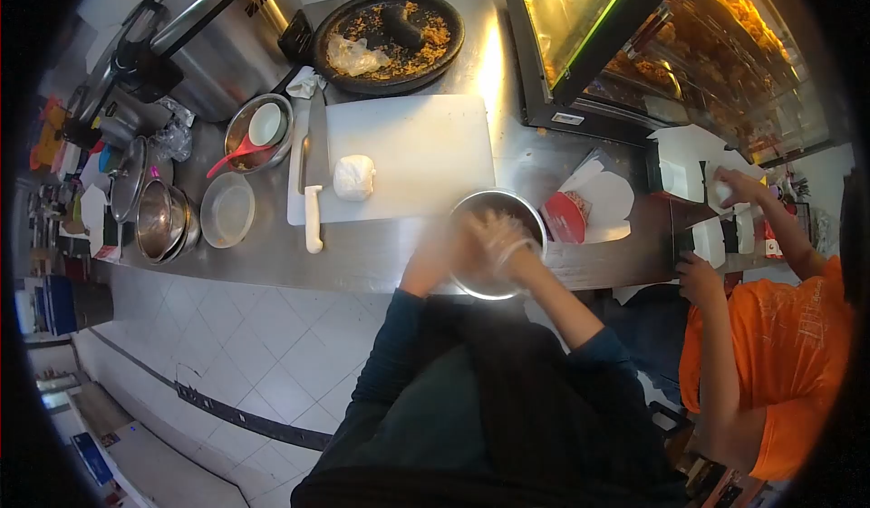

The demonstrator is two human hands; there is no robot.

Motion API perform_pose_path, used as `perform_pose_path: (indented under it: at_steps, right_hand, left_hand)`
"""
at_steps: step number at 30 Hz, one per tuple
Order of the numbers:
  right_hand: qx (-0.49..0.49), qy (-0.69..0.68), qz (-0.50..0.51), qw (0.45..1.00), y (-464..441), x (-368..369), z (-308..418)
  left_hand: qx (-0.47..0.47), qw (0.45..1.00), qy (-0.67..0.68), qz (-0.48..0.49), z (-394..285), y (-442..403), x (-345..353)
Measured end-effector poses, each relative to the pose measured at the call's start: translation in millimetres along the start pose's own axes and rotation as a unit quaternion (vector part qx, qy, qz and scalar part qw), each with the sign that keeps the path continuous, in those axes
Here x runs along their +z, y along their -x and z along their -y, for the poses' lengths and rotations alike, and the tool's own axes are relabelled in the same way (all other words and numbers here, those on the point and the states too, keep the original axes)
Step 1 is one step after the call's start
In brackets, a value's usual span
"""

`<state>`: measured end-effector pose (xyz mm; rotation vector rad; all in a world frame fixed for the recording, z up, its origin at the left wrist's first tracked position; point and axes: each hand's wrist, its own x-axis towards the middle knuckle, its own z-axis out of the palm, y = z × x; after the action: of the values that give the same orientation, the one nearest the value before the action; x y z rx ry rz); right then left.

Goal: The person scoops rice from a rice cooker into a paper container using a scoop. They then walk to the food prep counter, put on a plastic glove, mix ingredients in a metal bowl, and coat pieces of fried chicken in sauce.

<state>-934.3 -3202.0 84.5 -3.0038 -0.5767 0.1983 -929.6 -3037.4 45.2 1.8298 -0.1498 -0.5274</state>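
Bowl (494, 286) of steel sits at the bench's (381, 256) near edge, under both my hands: left grip (442, 252) at its nine o'clock side, right grip (501, 239) over its middle. Blur hides my fingers; I cannot tell whether either is closed. A white lump (353, 177) lies at ten o'clock from them.

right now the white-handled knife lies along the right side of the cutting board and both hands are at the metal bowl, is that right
Not the side: the head view shows the white-handled knife along the left side of the cutting board. The rest stands.
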Motion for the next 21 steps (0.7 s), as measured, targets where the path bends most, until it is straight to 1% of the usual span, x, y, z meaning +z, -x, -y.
perform_pose_path:
  at_steps: [1,2,3,4,5,6,9,10,12,14,15,17,18,21]
  right_hand:
    - [-0.018,0.047,-0.029,0.998,0.5,-6.6,9.6]
    - [0.017,0.007,-0.007,1.000,-4.3,-13.0,16.7]
    - [0.004,0.003,0.012,1.000,-6.2,-11.9,12.8]
    - [-0.010,-0.001,0.030,0.999,-10.0,-9.1,7.6]
    - [-0.023,-0.007,0.048,0.999,-12.8,-8.1,3.8]
    - [-0.015,0.024,0.074,0.997,-14.7,-11.1,-0.8]
    - [-0.071,-0.057,0.062,0.994,-9.5,-36.3,-20.7]
    - [-0.084,-0.023,0.132,0.987,-9.5,-50.1,-17.6]
    - [-0.087,0.051,0.004,0.995,-1.0,-7.9,-14.7]
    - [-0.092,0.073,-0.015,0.993,5.1,4.2,-8.4]
    - [-0.061,0.054,0.054,0.995,0.5,-3.6,-5.3]
    - [-0.001,0.017,0.193,0.981,-16.8,-19.8,-4.9]
    - [-0.005,-0.010,0.191,0.982,-20.7,-14.6,-11.8]
    - [0.045,-0.151,0.150,0.976,-22.9,-15.7,-25.4]
  left_hand:
    - [0.027,1.000,0.008,-0.005,-2.5,-0.2,-0.5]
    - [0.030,0.999,0.013,0.001,-4.5,0.7,-0.6]
    - [0.033,0.999,0.018,0.006,-11.7,2.5,-1.8]
    - [0.013,1.000,0.019,0.020,-25.6,6.3,-6.0]
    - [0.007,0.999,0.018,0.026,-25.9,7.1,-7.3]
    - [0.001,0.999,0.018,0.032,-26.3,7.9,-8.6]
    - [0.017,1.000,0.005,0.021,-3.5,-0.5,-4.4]
    - [0.015,1.000,-0.009,0.020,-0.1,-0.5,-4.3]
    - [0.040,0.998,-0.052,0.006,4.5,-1.9,-3.1]
    - [0.092,0.990,-0.107,-0.020,8.6,-3.4,-1.8]
    - [0.095,0.991,-0.097,-0.017,6.7,-2.7,-2.1]
    - [0.099,0.992,-0.076,-0.015,1.8,0.4,-2.7]
    - [0.076,0.995,-0.064,-0.012,3.5,2.2,-2.9]
    - [0.020,0.999,-0.035,-0.004,-7.3,3.3,-4.0]
